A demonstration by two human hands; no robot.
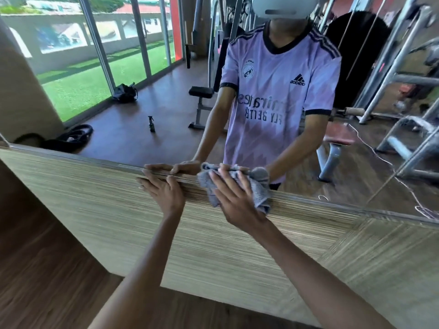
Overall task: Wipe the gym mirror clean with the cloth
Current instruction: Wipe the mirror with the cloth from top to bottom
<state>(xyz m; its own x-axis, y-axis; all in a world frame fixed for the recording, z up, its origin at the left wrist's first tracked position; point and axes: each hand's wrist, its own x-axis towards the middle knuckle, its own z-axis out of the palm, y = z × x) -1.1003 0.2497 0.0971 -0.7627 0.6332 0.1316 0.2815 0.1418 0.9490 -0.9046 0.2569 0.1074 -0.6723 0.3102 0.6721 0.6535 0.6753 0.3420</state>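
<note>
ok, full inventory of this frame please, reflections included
mirror: 1, clear, on the wall, upper half
cloth: 1, grey, bunched at the mirror's bottom edge
wall panel: 1, beige striped, below the mirror
floor: 1, dark wood, bottom left
windows: a row, grey frames, reflected, upper left
spray bottle: 1, dark, standing on reflected floor
bag: 1, black, by the windows, reflected
bench: 1, black pad, reflected, centre left
weight machines: several, grey, reflected, right
person's reflection: 1, lilac shirt, white headset, centre
left hand: 1, fingers straight, resting on the panel's top edge, left of the cloth
right hand: 1, fingers flat, pressing the cloth
</note>
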